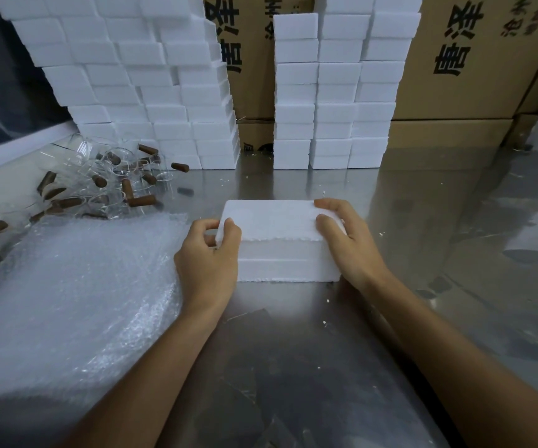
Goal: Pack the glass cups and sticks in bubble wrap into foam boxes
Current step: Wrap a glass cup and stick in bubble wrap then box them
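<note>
Gripping the foam box (pixel 280 240) at both ends, left hand (pixel 208 257) and right hand (pixel 345 240) are probably prying its lid; bubble wrap (pixel 77 295) is lying left, glass cups (pixel 99 179) with brown sticks (pixel 141 200) waiting beyond.

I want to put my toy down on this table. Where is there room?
The bare steel table right of the foam box is free, as is the strip between the box and the foam box stacks. The left is crowded: glass cups, brown sticks and bubble wrap.
</note>
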Available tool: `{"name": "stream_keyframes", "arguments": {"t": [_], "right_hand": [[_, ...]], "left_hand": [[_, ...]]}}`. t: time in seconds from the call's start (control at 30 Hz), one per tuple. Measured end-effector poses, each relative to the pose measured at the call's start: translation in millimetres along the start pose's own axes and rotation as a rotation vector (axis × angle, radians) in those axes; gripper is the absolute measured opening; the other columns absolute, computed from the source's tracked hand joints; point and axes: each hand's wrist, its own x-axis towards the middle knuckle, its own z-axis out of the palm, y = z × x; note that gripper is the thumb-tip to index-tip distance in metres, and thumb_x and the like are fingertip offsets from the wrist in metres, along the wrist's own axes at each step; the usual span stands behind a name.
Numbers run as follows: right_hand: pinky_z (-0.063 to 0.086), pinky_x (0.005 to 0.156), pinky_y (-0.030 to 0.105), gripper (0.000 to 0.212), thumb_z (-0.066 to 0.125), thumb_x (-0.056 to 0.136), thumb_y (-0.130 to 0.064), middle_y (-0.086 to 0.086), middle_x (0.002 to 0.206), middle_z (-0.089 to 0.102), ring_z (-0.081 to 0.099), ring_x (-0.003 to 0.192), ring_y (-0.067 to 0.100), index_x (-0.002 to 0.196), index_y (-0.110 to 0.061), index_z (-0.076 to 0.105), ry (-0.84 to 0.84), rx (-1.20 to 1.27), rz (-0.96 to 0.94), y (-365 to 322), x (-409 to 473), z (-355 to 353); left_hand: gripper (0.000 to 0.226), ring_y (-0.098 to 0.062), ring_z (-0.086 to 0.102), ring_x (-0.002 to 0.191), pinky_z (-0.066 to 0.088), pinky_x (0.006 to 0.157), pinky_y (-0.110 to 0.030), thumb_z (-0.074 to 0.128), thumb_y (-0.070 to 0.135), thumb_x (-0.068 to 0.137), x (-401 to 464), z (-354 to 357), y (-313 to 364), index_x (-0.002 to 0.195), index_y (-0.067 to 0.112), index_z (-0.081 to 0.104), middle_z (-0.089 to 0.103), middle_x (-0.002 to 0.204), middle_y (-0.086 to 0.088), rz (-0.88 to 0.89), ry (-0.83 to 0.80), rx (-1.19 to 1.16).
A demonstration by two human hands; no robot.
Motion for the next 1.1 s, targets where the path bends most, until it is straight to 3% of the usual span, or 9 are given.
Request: {"name": "stream_keyframes", "arguments": {"t": [0.13,0.23,0.3,0.43,0.57,0.67,0.77,0.9,1.1], "right_hand": [[0.039,0.092,0.022,0.036,0.043,0.086,-0.043,-0.011,0.128,0.057,0.052,0.115,0.006,0.120,-0.041,0.056,0.004,0.005,0.016,0,0,1],[0.036,0.092,0.019,0.034,0.045,0.095,-0.037,-0.017,0.130,0.055,0.050,0.115,0.000,0.127,-0.041,0.054,-0.016,0.022,0.023,3,1,1],[0.035,0.088,0.014,0.034,0.045,0.095,-0.036,-0.023,0.125,0.055,0.050,0.113,-0.008,0.128,-0.043,0.054,-0.015,0.041,0.035,2,1,1],[0.040,0.092,0.018,0.041,0.043,0.085,-0.043,-0.033,0.115,0.057,0.052,0.111,-0.010,0.123,-0.043,0.058,0.047,0.089,0.043,1,-4,8],[0.038,0.086,0.012,0.039,0.043,0.086,-0.044,-0.036,0.114,0.056,0.048,0.105,-0.022,0.122,-0.044,0.057,0.053,0.101,0.009,-1,-8,14],[0.038,0.091,0.011,0.039,0.050,0.082,-0.064,-0.038,0.121,0.047,0.042,0.110,-0.025,0.120,-0.056,0.050,-0.040,0.034,-0.019,-5,-14,8],[0.038,0.099,0.006,0.079,0.067,0.064,-0.081,-0.034,0.143,0.025,0.030,0.129,-0.018,0.133,-0.058,0.035,-0.187,-0.100,-0.225,-17,-20,-2],[0.029,0.114,0.038,0.103,0.081,0.064,-0.061,-0.010,0.164,0.009,0.017,0.150,0.012,0.148,-0.034,0.027,-0.146,-0.557,-0.643,-39,-5,-22],[0.034,0.106,0.035,0.101,0.087,0.063,-0.032,0.004,0.146,0.046,0.039,0.131,0.016,0.147,-0.019,0.033,-0.067,-0.675,-0.802,-72,23,-42]], "left_hand": [[0.028,0.000,0.060,0.067,0.043,0.050,-0.012,0.054,0.049,0.092,2,0,2,0.087,0.022,0.061,0.060,0.075,0.010,-0.068,-0.015,0.105],[0.066,-0.030,0.059,0.095,0.051,0.085,-0.045,0.033,0.065,0.092,2,1,1,0.087,0.008,0.067,0.062,0.101,-0.012,-0.177,-0.151,0.331],[0.068,-0.035,0.057,0.099,0.048,0.094,-0.053,0.036,0.066,0.091,3,-1,4,0.070,0.007,0.061,0.062,0.105,-0.016,-0.247,-0.157,0.288],[0.050,-0.026,0.064,0.088,0.053,0.083,-0.044,0.056,0.070,0.073,-2,1,11,0.074,0.021,0.058,0.068,0.096,-0.006,-0.381,-0.154,-0.037],[0.039,-0.016,0.070,0.078,0.059,0.064,-0.036,0.082,0.045,0.070,-4,5,18,0.095,0.024,0.060,0.071,0.092,0.001,-0.531,-0.082,-0.417],[0.030,-0.012,0.071,0.068,0.059,0.057,-0.032,0.085,0.035,0.068,6,-1,22,0.089,0.023,0.067,0.073,0.081,0.004,-0.526,-0.055,-0.478],[0.024,-0.014,0.069,0.060,0.055,0.050,-0.031,0.083,0.033,0.065,35,-10,37,0.079,0.020,0.068,0.071,0.069,0.004,-0.515,-0.030,-0.501],[0.030,-0.023,0.067,0.068,0.057,0.056,-0.040,0.081,0.028,0.065,80,-12,68,0.089,0.018,0.066,0.068,0.079,-0.005,-0.664,-0.289,-0.508],[0.032,-0.026,0.068,0.077,0.059,0.067,-0.047,0.076,0.041,0.070,109,7,94,0.092,0.019,0.066,0.072,0.073,-0.006,-0.655,-0.529,-0.507]]}}
